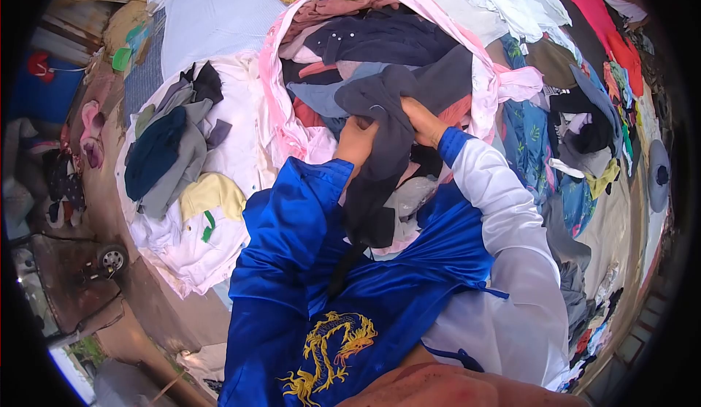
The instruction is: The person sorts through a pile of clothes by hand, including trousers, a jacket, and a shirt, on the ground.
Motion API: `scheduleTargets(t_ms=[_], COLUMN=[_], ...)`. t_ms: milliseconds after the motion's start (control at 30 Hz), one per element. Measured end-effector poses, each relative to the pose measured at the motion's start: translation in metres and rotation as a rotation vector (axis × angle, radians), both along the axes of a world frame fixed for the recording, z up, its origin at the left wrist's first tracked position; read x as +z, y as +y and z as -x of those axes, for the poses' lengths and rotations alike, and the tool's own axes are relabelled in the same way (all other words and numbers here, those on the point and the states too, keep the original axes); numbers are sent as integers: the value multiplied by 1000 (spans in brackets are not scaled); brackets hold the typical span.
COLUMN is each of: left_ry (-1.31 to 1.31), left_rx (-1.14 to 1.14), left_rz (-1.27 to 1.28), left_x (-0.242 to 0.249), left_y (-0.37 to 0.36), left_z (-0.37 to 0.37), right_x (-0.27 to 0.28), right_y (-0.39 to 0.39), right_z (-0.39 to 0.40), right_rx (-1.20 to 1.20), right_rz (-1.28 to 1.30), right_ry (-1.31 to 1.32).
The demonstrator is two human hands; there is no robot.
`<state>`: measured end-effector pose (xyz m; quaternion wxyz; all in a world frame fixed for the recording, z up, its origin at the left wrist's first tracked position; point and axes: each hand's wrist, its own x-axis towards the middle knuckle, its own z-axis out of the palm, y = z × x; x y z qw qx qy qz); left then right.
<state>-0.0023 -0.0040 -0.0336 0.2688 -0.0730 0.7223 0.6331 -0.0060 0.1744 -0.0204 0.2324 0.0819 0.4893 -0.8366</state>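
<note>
Between both hands is a dark grey garment [385,133], bunched and hanging toward my lap; its exact kind does not show. My left hand [355,142] is closed on its left edge, thumb on top. On the upper right side, my right hand [423,120] grips the same cloth. Beyond them lies a pink cloth bundle [272,78], spread wide around a heap of folded clothes. In that heap are a dark navy shirt [380,38] with pale buttons and a blue-grey piece [318,94]. Part of the heap is hidden behind the held garment.
To the left, a white sheet [241,107] bears a pile of dark clothes [157,151] and a yellow cloth [212,196]. More clothes [584,126] lie on the right, near a grey hat [659,175]. A wheel [112,259] stands at lower left.
</note>
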Motion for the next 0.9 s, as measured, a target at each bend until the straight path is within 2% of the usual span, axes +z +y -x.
scheduleTargets(t_ms=[67,133,200,267,333,367,467,567,600,700,733,767,833,867,900], left_ry=[-58,-229,-295,52,356,399,558,625,529,374,341,294,197,175,199], left_rx=[124,-8,-175,-141,-68,-24,49,-137,-207,-451,-554,-530,-476,-324,-184], left_rz=[-59,-455,-754,-665,-513,-496,-505,-611,-611,-820,-782,-826,-918,-993,-1027], left_x=[7,29,63,75,92,99,104,109,113,114,121,125,126,122,118], left_y=[0,-11,-25,-31,-34,-36,-42,-42,-42,-43,-48,-51,-50,-46,-43], left_z=[-2,6,14,15,15,14,22,22,19,2,-1,-2,-6,-4,1], right_x=[6,31,12,6,41,56,87,75,71,59,46,46,16,-10,-2], right_y=[-3,-5,11,35,60,68,67,64,58,48,44,39,38,43,37], right_z=[2,-6,-7,-5,7,11,26,35,35,30,31,26,17,12,5], right_rx=[-48,-114,-88,-81,-97,-108,-343,-142,-75,186,285,428,580,486,408], right_rz=[63,135,162,71,-140,-246,-237,-220,-316,-289,-234,-218,80,30,165], right_ry=[37,119,285,431,557,614,634,540,537,470,458,415,219,63,28])
